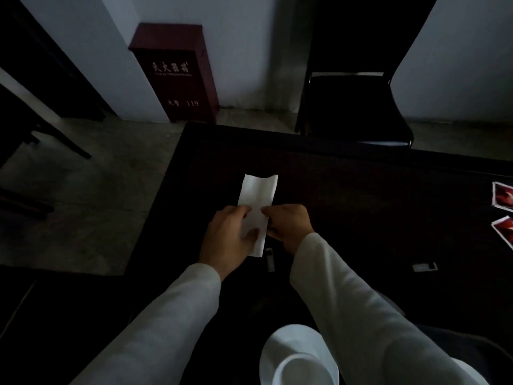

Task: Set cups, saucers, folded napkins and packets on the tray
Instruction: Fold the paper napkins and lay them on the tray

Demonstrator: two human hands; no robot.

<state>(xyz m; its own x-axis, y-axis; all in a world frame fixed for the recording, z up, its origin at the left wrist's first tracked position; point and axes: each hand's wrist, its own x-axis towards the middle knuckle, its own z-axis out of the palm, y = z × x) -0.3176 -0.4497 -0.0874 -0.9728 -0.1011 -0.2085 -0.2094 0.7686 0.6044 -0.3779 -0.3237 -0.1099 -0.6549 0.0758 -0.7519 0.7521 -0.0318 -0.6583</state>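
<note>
A long white napkin (pixel 257 194) lies lengthwise on the dark table (pixel 361 195), folded into a narrow strip. My left hand (pixel 227 237) grips its near left side, thumb on top. My right hand (pixel 288 226) pinches its right edge. Both arms wear white sleeves. A white cup on a white saucer (pixel 298 357) sits at the bottom of the view, between my arms. Two red and white packets (pixel 503 197) lie at the table's right edge. The scene is very dark and I cannot make out a tray.
A black chair (pixel 358 107) stands behind the table's far side. A dark red fire-extinguisher box (pixel 175 73) stands against the white wall. Two small pale objects (pixel 423 266) lie on the table near my right arm. Grey floor lies to the left.
</note>
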